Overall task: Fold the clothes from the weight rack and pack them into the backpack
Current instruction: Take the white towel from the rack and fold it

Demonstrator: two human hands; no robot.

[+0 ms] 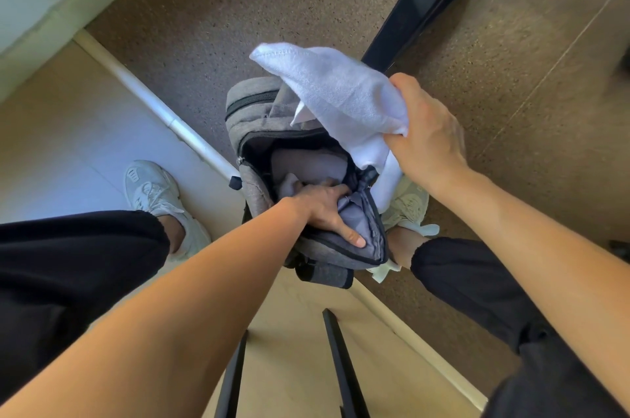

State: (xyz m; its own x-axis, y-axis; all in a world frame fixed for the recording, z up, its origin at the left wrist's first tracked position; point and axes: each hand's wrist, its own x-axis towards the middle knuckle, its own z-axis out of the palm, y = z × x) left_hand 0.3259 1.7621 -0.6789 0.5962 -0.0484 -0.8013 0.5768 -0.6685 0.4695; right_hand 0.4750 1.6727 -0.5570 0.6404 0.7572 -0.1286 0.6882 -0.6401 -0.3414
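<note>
A grey backpack (254, 124) stands on the floor between my feet with its main compartment unzipped. Pale folded fabric (306, 163) lies inside it. My left hand (324, 209) grips the near edge of the opening, fingers inside and thumb on the lining outside, holding it apart. My right hand (426, 131) grips a folded white cloth (344, 93) just above the right side of the opening. One end of the cloth hangs down over the bag's right rim.
A black metal rack beam (426, 1) runs across the speckled brown mat at upper right. A white strip (163, 110) divides the mat from the pale floor at left. Black bars (344, 370) lie near the bottom edge. My white shoes (153, 189) flank the bag.
</note>
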